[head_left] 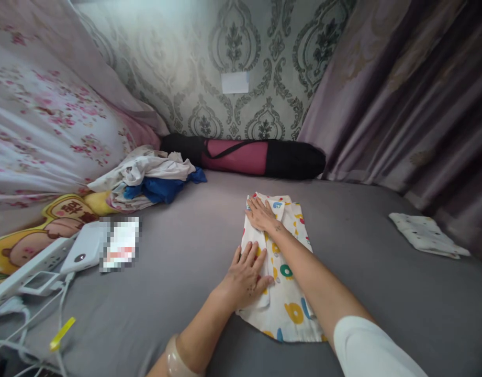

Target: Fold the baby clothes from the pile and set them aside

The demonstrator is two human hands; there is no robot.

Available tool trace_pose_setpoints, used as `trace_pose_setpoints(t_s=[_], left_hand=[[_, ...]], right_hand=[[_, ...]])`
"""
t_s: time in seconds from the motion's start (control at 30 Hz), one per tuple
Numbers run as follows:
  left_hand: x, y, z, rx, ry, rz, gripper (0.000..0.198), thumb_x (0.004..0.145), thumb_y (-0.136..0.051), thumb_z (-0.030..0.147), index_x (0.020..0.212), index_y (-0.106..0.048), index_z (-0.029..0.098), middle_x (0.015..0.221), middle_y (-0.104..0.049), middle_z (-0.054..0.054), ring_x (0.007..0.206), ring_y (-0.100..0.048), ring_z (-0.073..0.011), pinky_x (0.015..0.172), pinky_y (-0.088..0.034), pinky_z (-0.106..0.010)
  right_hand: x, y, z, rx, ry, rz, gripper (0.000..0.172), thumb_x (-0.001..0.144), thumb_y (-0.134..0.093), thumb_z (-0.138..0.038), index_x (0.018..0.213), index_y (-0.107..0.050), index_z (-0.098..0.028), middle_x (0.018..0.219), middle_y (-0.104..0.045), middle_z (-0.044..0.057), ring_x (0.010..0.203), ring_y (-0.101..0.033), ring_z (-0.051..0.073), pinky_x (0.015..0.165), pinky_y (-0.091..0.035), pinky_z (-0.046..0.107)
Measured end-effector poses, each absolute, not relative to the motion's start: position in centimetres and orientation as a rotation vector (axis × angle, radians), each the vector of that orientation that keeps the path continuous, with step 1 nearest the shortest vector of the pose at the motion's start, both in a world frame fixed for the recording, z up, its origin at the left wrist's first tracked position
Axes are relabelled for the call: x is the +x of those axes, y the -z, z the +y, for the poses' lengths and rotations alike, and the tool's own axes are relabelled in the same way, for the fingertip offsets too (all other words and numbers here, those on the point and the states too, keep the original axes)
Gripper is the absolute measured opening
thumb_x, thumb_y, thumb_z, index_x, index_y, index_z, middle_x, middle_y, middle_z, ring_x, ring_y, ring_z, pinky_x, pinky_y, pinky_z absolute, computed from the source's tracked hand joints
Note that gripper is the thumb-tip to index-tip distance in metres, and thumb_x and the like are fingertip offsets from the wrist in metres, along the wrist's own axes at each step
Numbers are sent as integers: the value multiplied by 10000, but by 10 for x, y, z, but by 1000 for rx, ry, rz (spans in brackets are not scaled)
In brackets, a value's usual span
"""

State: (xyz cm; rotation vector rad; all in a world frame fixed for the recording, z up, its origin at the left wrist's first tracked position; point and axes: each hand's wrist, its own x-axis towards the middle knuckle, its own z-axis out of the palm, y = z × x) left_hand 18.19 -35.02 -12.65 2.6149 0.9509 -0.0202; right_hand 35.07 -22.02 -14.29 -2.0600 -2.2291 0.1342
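Observation:
A white shirt with colourful printed shapes lies partly folded on the grey bed sheet. My left hand lies flat with fingers spread on a folded-in strip along its left side, near the lower part. Farther up, my right hand presses flat on the top end of the shirt, its fingers stretched out. The right forearm crosses over the shirt's right side and hides part of it. Neither hand grips anything.
A folded white cloth lies at the right. Rumpled clothes are heaped at the back left, beside a long black and maroon bag against the wall. A power strip, a white power bank, cables and a yellow cushion occupy the left.

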Motion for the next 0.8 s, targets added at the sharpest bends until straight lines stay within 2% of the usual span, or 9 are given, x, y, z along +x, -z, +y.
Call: trace_pose_setpoints(t_s=[0.1,0.37,0.5,0.63,0.8], left_hand=[[181,126,-350,2602,42,933,698,946,-136,598,1517,-158,198,1576,-52,-156,1446,19,-299,1154,-91,-540],[181,124,-350,2598,70,937,711,940,-144,606,1516,-162,190,1577,-61,-157,1449,12,-306,1148,-75,-560],[182,116,-348,2582,5,951,685,948,-169,591,1487,-263,180,1571,-145,-158,1453,-57,-301,1148,-91,-564],[182,113,-340,2537,-163,1128,580,979,-205,489,1431,-367,164,1552,-239,-145,1448,-150,-268,1156,-116,-549],[179,119,-331,2488,-217,1262,539,978,-251,424,1414,-382,136,1535,-282,-156,1434,-209,-271,1152,-143,-548]], right_hand=[[354,148,-219,-2061,-128,-2221,576,985,-183,-405,1491,-285,-151,1567,-194,58,1440,-116,231,1147,-68,480],[353,149,-217,-2060,-175,-2202,577,981,-193,-414,1487,-299,-158,1568,-196,54,1440,-117,226,1149,-52,476],[359,135,-223,-2034,-249,-2172,579,988,-157,-429,1497,-265,-175,1575,-165,61,1445,-98,201,1151,-40,472],[369,129,-238,-2055,-135,-2127,581,992,-147,-442,1504,-246,-188,1580,-144,54,1450,-57,209,1146,16,493],[373,140,-251,-2164,-194,-2135,573,990,-173,-450,1499,-271,-205,1576,-161,51,1444,-104,246,1142,-57,516]])
